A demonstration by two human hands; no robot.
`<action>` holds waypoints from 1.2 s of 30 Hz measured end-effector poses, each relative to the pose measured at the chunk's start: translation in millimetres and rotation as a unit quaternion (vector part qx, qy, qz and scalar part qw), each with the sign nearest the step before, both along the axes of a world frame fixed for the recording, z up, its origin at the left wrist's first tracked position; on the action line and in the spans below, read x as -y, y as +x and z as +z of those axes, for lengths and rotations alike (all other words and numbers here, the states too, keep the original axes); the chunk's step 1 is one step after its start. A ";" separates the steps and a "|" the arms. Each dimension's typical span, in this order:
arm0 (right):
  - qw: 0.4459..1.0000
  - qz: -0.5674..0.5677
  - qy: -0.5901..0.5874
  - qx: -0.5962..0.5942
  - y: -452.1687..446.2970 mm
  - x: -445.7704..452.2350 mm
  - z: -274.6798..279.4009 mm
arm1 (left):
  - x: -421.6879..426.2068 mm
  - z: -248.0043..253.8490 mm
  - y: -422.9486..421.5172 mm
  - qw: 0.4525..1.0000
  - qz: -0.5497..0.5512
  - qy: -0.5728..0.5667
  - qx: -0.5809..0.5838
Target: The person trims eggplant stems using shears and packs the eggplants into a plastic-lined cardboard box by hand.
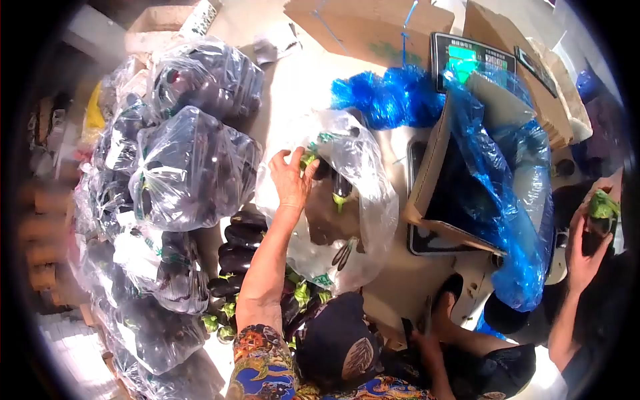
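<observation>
My left hand (293,180) reaches into an opened clear plastic bag (377,193). Its fingers close round the green stem end of an eggplant (308,160). Another eggplant (341,185) lies beside it in the bag, green end towards me. Down between my knees, my right hand (430,347) grips a thin dark object (408,328) whose kind I cannot make out. Loose eggplants (240,253) are piled under and beside my left forearm. At the far right, a co-worker's hand (583,260) holds an eggplant with a green cap (603,205).
Filled clear bags of eggplants (193,167) are stacked along the left. To the right, a cardboard box (427,163) lined with blue plastic (527,220) stands on a dark scale platform (417,247). Behind are a lit scale display (467,57) and bunched blue bags (393,97).
</observation>
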State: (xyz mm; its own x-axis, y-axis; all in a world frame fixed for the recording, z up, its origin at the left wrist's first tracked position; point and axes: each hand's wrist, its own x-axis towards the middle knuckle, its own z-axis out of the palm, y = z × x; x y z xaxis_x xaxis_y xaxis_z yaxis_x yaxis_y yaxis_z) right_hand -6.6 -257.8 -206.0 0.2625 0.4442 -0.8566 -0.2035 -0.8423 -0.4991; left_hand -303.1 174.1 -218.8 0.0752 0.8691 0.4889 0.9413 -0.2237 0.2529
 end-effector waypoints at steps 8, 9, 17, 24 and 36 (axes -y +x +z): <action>0.989 0.097 0.007 0.107 -0.6 -0.1 4.9 | 12.7 40.1 15.1 0.967 -0.097 -0.056 0.230; 0.988 0.103 0.001 0.117 -1.9 -2.0 5.4 | 21.4 61.0 15.9 0.953 -0.090 -0.074 0.278; 0.970 0.137 0.124 0.157 -2.3 16.0 -25.0 | 78.3 187.4 70.3 0.892 -0.147 -0.188 0.384; 0.937 0.064 0.265 0.216 -4.0 -1.1 63.3 | 115.2 251.8 145.2 0.800 -0.396 -0.350 0.285; 0.932 0.041 0.311 0.184 22.7 7.5 101.9 | 147.3 292.5 205.1 0.704 -0.507 -0.434 0.242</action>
